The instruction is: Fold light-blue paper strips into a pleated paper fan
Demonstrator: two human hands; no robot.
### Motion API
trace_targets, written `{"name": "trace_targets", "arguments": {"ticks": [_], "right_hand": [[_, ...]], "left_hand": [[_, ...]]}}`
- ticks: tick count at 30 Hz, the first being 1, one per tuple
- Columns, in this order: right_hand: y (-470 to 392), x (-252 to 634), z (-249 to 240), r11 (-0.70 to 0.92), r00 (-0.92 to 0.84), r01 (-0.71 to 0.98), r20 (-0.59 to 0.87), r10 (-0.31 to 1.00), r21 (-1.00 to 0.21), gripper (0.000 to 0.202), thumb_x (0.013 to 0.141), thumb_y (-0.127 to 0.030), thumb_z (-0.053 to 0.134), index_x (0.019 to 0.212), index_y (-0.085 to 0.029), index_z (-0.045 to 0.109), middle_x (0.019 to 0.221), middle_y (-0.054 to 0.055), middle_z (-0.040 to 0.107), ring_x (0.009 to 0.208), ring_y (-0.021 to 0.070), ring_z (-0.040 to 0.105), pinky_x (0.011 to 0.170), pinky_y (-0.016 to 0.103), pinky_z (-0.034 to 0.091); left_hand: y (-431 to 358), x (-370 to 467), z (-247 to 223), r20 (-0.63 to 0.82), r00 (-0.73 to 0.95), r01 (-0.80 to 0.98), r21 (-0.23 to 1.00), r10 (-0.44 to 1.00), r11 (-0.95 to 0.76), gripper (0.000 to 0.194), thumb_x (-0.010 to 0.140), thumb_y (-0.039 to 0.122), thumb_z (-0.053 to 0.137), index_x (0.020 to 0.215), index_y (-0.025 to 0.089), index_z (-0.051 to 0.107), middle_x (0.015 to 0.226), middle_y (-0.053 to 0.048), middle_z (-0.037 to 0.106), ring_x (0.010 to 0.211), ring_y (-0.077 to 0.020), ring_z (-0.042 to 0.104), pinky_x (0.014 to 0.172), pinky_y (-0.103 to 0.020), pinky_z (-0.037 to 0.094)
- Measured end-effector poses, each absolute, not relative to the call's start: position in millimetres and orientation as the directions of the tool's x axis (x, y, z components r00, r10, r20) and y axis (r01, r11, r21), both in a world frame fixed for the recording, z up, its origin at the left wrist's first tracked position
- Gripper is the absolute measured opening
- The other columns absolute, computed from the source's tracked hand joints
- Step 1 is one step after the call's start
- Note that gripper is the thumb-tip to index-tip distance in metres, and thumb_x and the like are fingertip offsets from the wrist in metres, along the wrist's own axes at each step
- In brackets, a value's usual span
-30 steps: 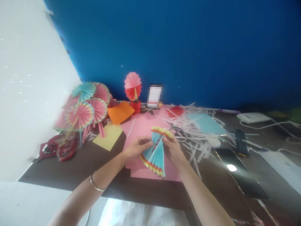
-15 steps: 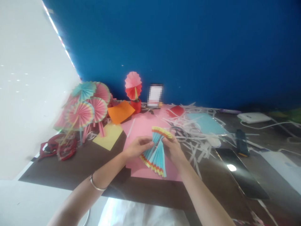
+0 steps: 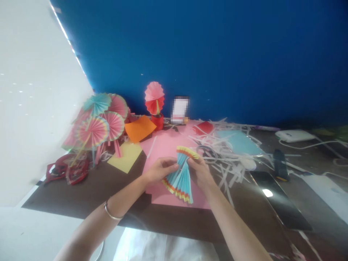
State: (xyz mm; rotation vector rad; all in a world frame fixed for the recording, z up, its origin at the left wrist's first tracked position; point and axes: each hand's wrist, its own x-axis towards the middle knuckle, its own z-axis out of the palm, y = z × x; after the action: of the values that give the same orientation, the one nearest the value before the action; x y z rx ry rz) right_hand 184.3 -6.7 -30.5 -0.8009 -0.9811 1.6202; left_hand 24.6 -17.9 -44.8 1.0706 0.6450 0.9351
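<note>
Paper fans (image 3: pixel 92 132) cluster at the left. The left hand (image 3: pixel 161 170), nearly closed, pinches a pleated blue fan (image 3: pixel 183 181) above pink paper (image 3: pixel 163 145); the right hand (image 3: pixel 201 172), fingers curled, grips its other side. A phone (image 3: pixel 285 206) lies rightward.

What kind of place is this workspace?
Likely a craft table: folded paper fans bunch at the left, white strips lie scattered right of centre, and pleated blue paper is being held.

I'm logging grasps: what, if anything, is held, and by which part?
A blue pleated paper fan, held near its narrow middle: left grip on one side, right grip on the other.
</note>
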Motion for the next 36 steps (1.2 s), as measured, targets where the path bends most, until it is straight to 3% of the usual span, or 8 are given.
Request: {"name": "trace_targets", "arguments": {"ticks": [11,19,25,33,36], "right_hand": [[-8.3,182.0,-32.5,-0.15,-0.255,-0.433,-0.038,0.966,-0.889,0.03,0.062,-0.036,0.075,0.089,-0.025,0.067,0.083,0.002,0.069,0.065,0.016,0.062,0.068,0.033,0.05],[-7.6,180.7,-35.5,-0.176,-0.254,-0.427,-0.069,0.965,-0.887,0.029,0.063,-0.036,0.073,0.089,-0.026,0.066,0.073,0.0,0.068,0.058,0.015,0.061,0.06,0.031,0.051],[-9.7,178.7,-27.1,-0.177,-0.252,-0.358,-0.088,0.964,-0.917,0.027,0.07,-0.035,0.068,0.095,-0.025,0.064,0.079,0.001,0.069,0.066,0.017,0.063,0.063,0.03,0.051],[-5.2,182.9,-37.2,-0.031,-0.052,-0.307,-0.015,0.999,-0.951,0.017,0.069,-0.033,0.07,0.081,-0.024,0.062,0.08,-0.001,0.064,0.074,0.0154,0.06,0.072,0.029,0.05],[-4.6,183.2,-43.9,0.021,0.012,-0.24,0.019,1.0,-0.97,0.021,0.07,-0.038,0.069,0.085,-0.026,0.061,0.083,-0.001,0.063,0.081,0.0167,0.06,0.078,0.03,0.049]], "left_hand": [[-19.1,23.7,-40.5,0.027,0.466,-0.246,0.964,0.885,0.1,0.04,0.071,0.039,0.066,0.103,0.014,0.066,0.099,-0.009,0.068,0.093,-0.0225,0.062,0.084,-0.033,0.047],[-19.9,23.2,-39.3,0.045,0.462,-0.215,0.975,0.886,0.063,0.039,0.073,0.04,0.064,0.103,0.015,0.066,0.1,-0.008,0.068,0.094,-0.0226,0.062,0.085,-0.033,0.047],[-19.0,23.8,-41.5,0.003,0.416,-0.199,0.976,0.91,0.087,0.04,0.071,0.041,0.065,0.101,0.015,0.067,0.098,-0.008,0.068,0.093,-0.0226,0.062,0.084,-0.033,0.047],[-13.1,25.9,-52.4,-0.009,0.206,-0.323,0.943,0.978,0.076,0.036,0.069,0.04,0.067,0.097,0.016,0.067,0.098,-0.007,0.069,0.091,-0.0209,0.062,0.086,-0.034,0.047],[-12.5,26.8,-53.8,-0.025,0.15,-0.353,0.932,0.988,0.077,0.036,0.069,0.04,0.067,0.096,0.017,0.066,0.097,-0.007,0.069,0.091,-0.0205,0.062,0.085,-0.034,0.047]]}}
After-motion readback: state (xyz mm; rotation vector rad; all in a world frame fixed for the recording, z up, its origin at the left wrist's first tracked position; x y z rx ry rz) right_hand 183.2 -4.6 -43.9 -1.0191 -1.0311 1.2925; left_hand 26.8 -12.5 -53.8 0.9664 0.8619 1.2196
